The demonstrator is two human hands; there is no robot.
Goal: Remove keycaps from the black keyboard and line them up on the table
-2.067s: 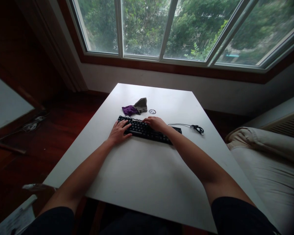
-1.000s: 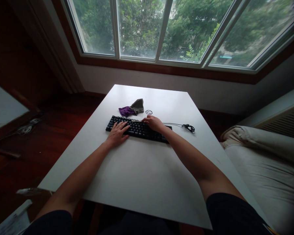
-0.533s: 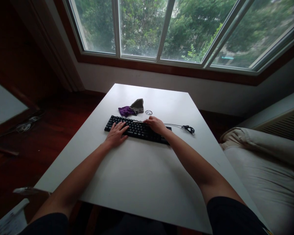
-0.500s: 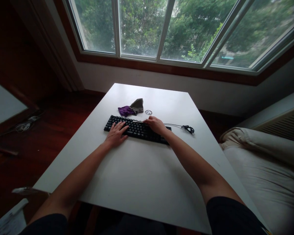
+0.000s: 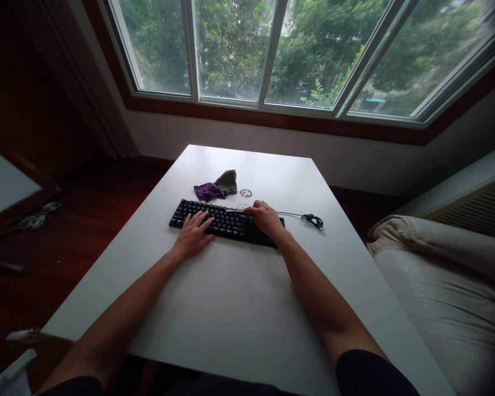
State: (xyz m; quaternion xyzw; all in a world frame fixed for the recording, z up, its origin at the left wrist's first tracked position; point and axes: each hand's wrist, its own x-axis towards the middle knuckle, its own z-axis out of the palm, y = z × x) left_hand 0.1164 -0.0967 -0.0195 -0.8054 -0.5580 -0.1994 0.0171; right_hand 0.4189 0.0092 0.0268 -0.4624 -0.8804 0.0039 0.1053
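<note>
A black keyboard (image 5: 226,220) lies across the middle of a white table (image 5: 239,308). My left hand (image 5: 193,235) rests flat on its left half, fingers spread over the keys. My right hand (image 5: 266,218) lies on its right half, fingers curved down onto the keys. Neither hand holds anything. A thin black cable (image 5: 311,219) runs from the keyboard's right end to a small coiled bundle on the table.
Behind the keyboard lie a purple cloth (image 5: 205,191), a grey cloth (image 5: 226,181) and a small clear ring (image 5: 245,193). A wide window fills the far wall. A pale cushioned seat (image 5: 445,275) stands to the right. Dark wood floor lies left, with cables.
The keyboard has slid left and a little toward me under both hands. The view has shifted slightly, and the table sits lower in it.
</note>
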